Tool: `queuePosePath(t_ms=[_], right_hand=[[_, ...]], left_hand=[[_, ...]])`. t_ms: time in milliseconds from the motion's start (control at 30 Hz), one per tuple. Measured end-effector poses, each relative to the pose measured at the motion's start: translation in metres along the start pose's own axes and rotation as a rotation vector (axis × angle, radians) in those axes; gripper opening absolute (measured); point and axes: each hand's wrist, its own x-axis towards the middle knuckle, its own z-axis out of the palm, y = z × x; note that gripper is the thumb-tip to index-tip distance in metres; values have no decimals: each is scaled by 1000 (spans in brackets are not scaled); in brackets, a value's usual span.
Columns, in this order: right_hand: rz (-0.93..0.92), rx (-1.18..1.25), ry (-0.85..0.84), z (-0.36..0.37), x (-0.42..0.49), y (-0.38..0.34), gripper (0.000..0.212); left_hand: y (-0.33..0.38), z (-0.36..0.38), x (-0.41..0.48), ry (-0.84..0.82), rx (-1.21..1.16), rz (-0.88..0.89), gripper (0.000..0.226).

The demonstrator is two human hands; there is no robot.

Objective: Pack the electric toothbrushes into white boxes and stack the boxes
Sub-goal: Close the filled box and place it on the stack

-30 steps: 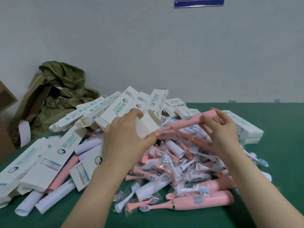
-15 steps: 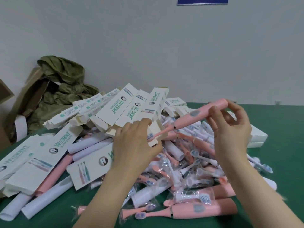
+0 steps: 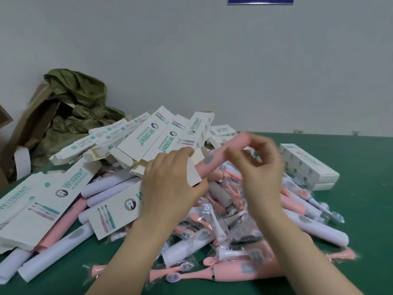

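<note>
My left hand [image 3: 172, 188] grips a white toothbrush box [image 3: 119, 213] near its open end, where a flap sticks up. A pink electric toothbrush [image 3: 212, 160] slants down and left with its head end inside that opening; its grey button still shows. My right hand [image 3: 263, 173] is blurred, and its curled fingertips hold the brush's rear end. Both hands hover over a heap of loose pink and white toothbrushes [image 3: 240, 271] on the green table [image 3: 361, 220].
Several empty white boxes [image 3: 153, 137] lie piled at the back and left. Two closed boxes [image 3: 308, 167] are stacked at the right. Bagged brush heads [image 3: 212, 220] fill the middle. An olive bag [image 3: 80, 107] and brown cardboard [image 3: 27, 124] stand against the wall at far left.
The pink toothbrush has slid head first further into the box's open end. My right hand has followed it down and to the left. My left hand still grips the box.
</note>
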Motion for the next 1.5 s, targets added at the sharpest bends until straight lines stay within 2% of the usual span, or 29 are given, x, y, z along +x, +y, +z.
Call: queuePosePath(t_ms=[100,200,267,333,400,433,533,567,633,733,800,867,967,1100,1167,1267,1333,1367,1433,1500], right_hand=[[-115,-256,-174,15,-11,9,27],[-249,-453,-334,17,-12,13,7],[-392,-630,-493,15,-11,14,11],[-461,-710,-648,15,-14,12,15],[-402,-670,-729,15,-15,8,17],[-312,-584,-723,14,-16,5,18],[20,-276,-514,2,-6,-5,28],[88,-266,-465,-4,-2,-8,28],[91,-482,-525,-11,0,-10,22],[-67,-902,-903,1,-20,-4,9],[-173,-1137,-1057,13,-34,2,16],[-208,-1269,-1069,17,-32,1,21],[-177,-1320,-1077,12,-27,0,38],[-174,-1226,-1031,9,-31,-3,19],[-51,-1053,-955,3,-24,-6,7],[83,-679,-589,-9,-5,-12,13],[158,-304,-320,-16,6,-20,12],[206,-147,-236,-19,9,-23,10],[297,42,-201,-20,9,-25,7],[376,201,-251,-15,6,-25,7]], left_hand=[[3,1,8,16,-28,2,57],[1,0,6,4,-44,-9,54],[-5,-3,2,1,-40,-9,55],[-11,-7,-2,2,-45,-2,56],[-14,-13,-5,20,-51,-7,55],[-15,-16,-7,35,-53,-6,54],[-13,-20,-14,74,-75,-12,52],[-12,-22,-16,82,-92,-24,52],[-10,-24,-17,90,-121,-49,52],[-8,-25,-17,88,-129,-69,52],[-10,-24,-17,86,-135,-80,51],[-11,-21,-15,75,-128,-73,51],[-8,-17,-16,33,-122,-61,51],[-8,-17,-19,30,-114,-63,51],[-9,-17,-20,39,-103,-66,51],[-8,-15,-21,33,-104,-67,51],[-8,-15,-20,25,-109,-67,50],[-8,-14,-21,17,-111,-69,50],[-8,-13,-21,-3,-117,-75,50],[-6,-12,-21,-8,-129,-72,49]])
